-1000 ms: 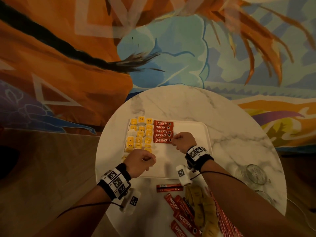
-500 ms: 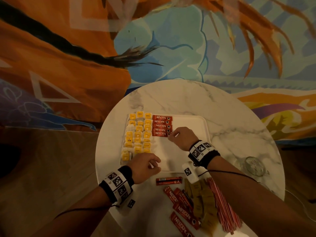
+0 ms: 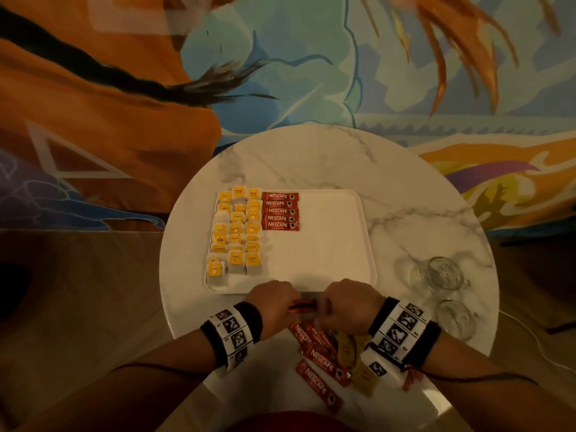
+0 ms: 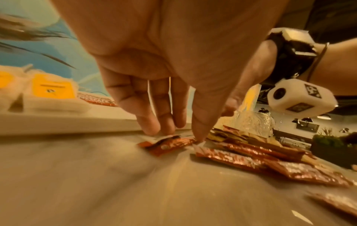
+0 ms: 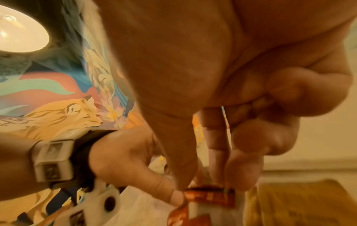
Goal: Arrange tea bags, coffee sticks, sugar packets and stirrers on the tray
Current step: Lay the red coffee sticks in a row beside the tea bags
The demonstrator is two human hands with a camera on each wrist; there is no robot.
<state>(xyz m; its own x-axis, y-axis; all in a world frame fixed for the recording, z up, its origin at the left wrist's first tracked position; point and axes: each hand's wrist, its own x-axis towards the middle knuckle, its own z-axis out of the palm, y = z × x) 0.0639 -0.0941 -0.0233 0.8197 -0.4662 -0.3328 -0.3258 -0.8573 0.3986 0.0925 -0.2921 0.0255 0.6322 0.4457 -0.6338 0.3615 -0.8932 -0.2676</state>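
Observation:
A white tray [image 3: 327, 260] lies on the round marble table [image 3: 311, 157]. Yellow-tagged tea bags [image 3: 235, 232] fill its left side in rows, and several red coffee sticks [image 3: 280, 211] lie stacked beside them. Just in front of the tray's near edge, one red coffee stick [image 3: 304, 306] lies on the table between both hands. My left hand [image 3: 285, 302] pinches its left end between thumb and fingertips [image 4: 154, 130]; the stick [image 4: 168, 144] stays flat on the table. My right hand [image 3: 330, 307] pinches the other end [image 5: 210, 195].
A loose pile sits near me under the right wrist: more coffee sticks [image 3: 318, 357], brown sugar packets [image 3: 352, 353] and red stirrers [image 3: 411, 377]. Two glass cups [image 3: 442, 272] [image 3: 455, 319] stand at the table's right edge. The tray's right half is bare.
Both hands have drawn back from the tray to the table in front of it and closed on the single coffee stick lying there. A fifth stick now lies in the tray's row.

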